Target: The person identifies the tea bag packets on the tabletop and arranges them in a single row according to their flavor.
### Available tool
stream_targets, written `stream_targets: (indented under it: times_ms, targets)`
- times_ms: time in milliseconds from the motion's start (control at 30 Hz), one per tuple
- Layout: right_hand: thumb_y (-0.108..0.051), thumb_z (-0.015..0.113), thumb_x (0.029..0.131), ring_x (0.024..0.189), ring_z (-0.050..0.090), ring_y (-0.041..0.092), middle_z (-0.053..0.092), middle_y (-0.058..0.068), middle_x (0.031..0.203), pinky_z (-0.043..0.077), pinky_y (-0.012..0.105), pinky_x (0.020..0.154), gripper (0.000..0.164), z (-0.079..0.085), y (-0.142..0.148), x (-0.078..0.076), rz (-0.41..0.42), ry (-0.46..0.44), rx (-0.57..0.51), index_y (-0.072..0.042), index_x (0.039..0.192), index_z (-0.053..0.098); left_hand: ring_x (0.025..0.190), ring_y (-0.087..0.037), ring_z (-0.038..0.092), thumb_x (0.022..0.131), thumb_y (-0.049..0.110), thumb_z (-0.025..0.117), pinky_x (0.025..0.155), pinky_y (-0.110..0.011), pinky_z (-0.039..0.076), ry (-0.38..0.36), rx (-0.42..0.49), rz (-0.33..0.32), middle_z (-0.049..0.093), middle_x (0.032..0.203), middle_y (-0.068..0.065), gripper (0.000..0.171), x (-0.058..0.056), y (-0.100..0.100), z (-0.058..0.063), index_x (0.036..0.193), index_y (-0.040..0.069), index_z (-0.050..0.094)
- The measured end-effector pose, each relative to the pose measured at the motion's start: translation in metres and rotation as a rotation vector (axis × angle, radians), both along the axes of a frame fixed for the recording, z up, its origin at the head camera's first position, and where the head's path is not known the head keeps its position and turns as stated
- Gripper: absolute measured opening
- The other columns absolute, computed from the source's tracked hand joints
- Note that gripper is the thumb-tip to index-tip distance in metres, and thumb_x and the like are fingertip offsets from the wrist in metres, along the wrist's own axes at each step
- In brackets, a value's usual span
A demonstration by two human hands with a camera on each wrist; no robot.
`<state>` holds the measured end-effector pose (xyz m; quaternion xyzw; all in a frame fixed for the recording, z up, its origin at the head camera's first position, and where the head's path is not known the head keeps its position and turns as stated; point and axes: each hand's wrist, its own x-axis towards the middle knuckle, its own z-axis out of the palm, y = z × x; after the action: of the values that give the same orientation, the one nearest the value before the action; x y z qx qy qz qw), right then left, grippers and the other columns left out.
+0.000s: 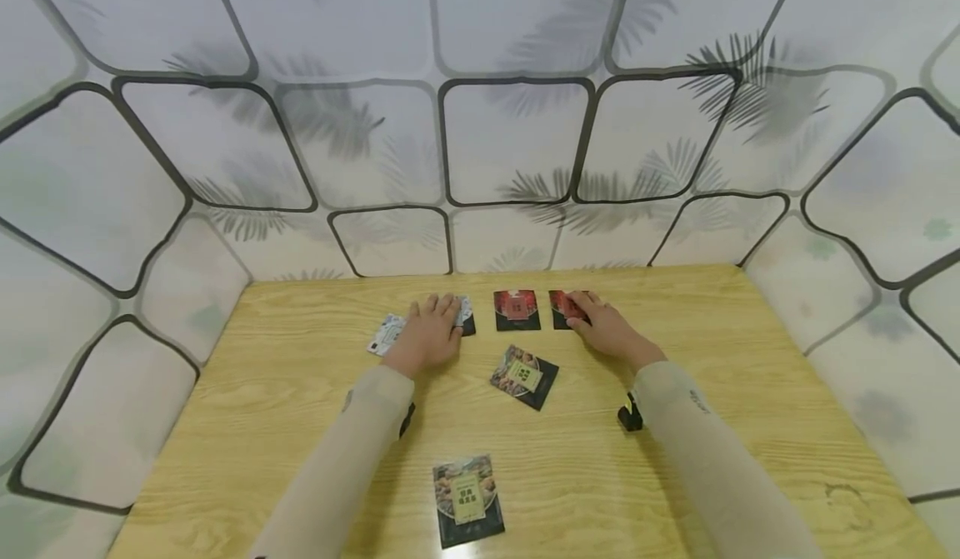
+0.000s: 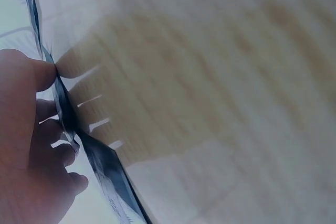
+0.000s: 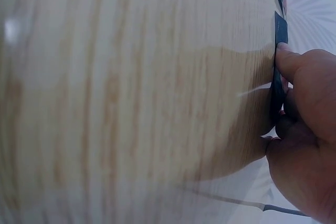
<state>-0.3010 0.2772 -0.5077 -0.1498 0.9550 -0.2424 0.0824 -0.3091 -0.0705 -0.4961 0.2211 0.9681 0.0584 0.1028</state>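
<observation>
My left hand lies over white-and-blue patterned packets, its fingers extended. One packet shows left of it, tilted; another packet, dark at the bottom, shows at its right. In the left wrist view, the thumb touches a dark packet edge. At the back right, my right hand touches a red-and-black packet, covering its right part. The right wrist view shows the thumb on that packet's dark edge. Between the hands lies another red-and-black packet.
A dark food-picture packet with a yellow-green label lies tilted mid-table. A similar packet lies closer to the front. The wood-grain table meets a patterned cloth wall at its back and sides.
</observation>
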Motion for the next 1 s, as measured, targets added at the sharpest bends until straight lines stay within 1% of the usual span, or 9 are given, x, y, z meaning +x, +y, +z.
stream_targets:
  times_ms: [33,100,267,333,433,633,833,933,1000]
  targets:
    - [-0.025,0.047,0.114,0.140,0.046,0.060,0.024,0.037,0.167,0.017,0.072,0.126,0.058,0.000,-0.001,0.000,-0.001,0.002,0.000,-0.001,0.164,0.030,0.163,-0.042,0.016,0.115,0.034,0.034,0.131,-0.065,0.013,-0.001,-0.005,-0.002,0.020,0.176,-0.016,0.062,-0.001,0.000,0.001,0.169,0.006,0.021]
    - [-0.024,0.048,0.114,0.143,0.043,0.059,0.024,0.036,0.168,0.017,0.071,0.127,0.058,-0.001,-0.002,0.000,-0.005,0.000,-0.003,-0.002,0.164,0.030,0.163,-0.042,0.016,0.115,0.033,0.034,0.131,-0.065,0.014,-0.003,-0.012,-0.005,0.020,0.176,-0.016,0.062,-0.002,0.000,0.002,0.169,0.006,0.021]
    - [-0.024,0.048,0.114,0.153,0.030,0.057,0.025,0.036,0.168,0.016,0.070,0.128,0.059,-0.001,-0.005,-0.001,-0.010,-0.001,-0.014,-0.003,0.165,0.029,0.164,-0.040,0.017,0.115,0.033,0.034,0.131,-0.065,0.014,-0.007,-0.025,-0.004,0.019,0.177,-0.015,0.062,-0.004,0.000,0.002,0.169,0.007,0.021]
    - [-0.024,0.048,0.114,0.153,0.030,0.056,0.024,0.036,0.168,0.016,0.069,0.128,0.059,-0.002,-0.005,-0.001,-0.009,0.000,-0.015,-0.003,0.165,0.029,0.164,-0.040,0.017,0.114,0.033,0.034,0.131,-0.066,0.014,-0.009,-0.022,0.000,0.020,0.177,-0.015,0.061,-0.004,-0.001,0.002,0.169,0.008,0.022]
    - [-0.024,0.048,0.114,0.149,0.036,0.058,0.025,0.037,0.167,0.016,0.070,0.128,0.058,-0.002,-0.005,-0.002,-0.002,0.006,-0.011,-0.003,0.165,0.030,0.164,-0.040,0.016,0.114,0.032,0.034,0.131,-0.066,0.013,-0.019,-0.024,0.008,0.019,0.177,-0.014,0.061,-0.005,-0.001,0.003,0.169,0.009,0.021]
    - [-0.024,0.048,0.114,0.154,0.029,0.056,0.023,0.036,0.168,0.015,0.069,0.128,0.059,-0.003,-0.004,-0.001,-0.013,-0.006,-0.015,-0.004,0.165,0.028,0.163,-0.041,0.017,0.114,0.033,0.031,0.131,-0.067,0.011,-0.023,0.002,0.008,0.020,0.176,-0.015,0.061,-0.007,-0.001,0.005,0.169,0.010,0.022]
    - [-0.024,0.047,0.114,0.150,0.035,0.057,0.023,0.036,0.168,0.015,0.069,0.128,0.059,-0.004,-0.002,-0.002,-0.008,-0.002,-0.008,-0.003,0.165,0.028,0.163,-0.042,0.016,0.115,0.038,0.032,0.130,-0.068,0.010,-0.013,0.039,0.009,0.021,0.176,-0.016,0.061,-0.006,-0.008,0.008,0.169,0.012,0.025]
    - [-0.024,0.047,0.114,0.152,0.032,0.056,0.023,0.036,0.168,0.015,0.069,0.129,0.058,-0.004,0.000,-0.002,-0.010,-0.003,-0.010,-0.003,0.165,0.028,0.163,-0.042,0.017,0.115,0.039,0.034,0.130,-0.068,0.010,-0.007,0.048,0.004,0.022,0.175,-0.016,0.061,-0.004,-0.013,0.009,0.169,0.012,0.026]
    - [-0.023,0.047,0.114,0.152,0.032,0.057,0.023,0.037,0.168,0.014,0.069,0.129,0.058,-0.005,0.001,-0.001,-0.011,-0.001,-0.009,-0.002,0.165,0.028,0.163,-0.042,0.018,0.114,0.040,0.036,0.130,-0.069,0.011,0.004,0.049,-0.003,0.023,0.175,-0.016,0.062,-0.002,-0.017,0.008,0.169,0.012,0.027]
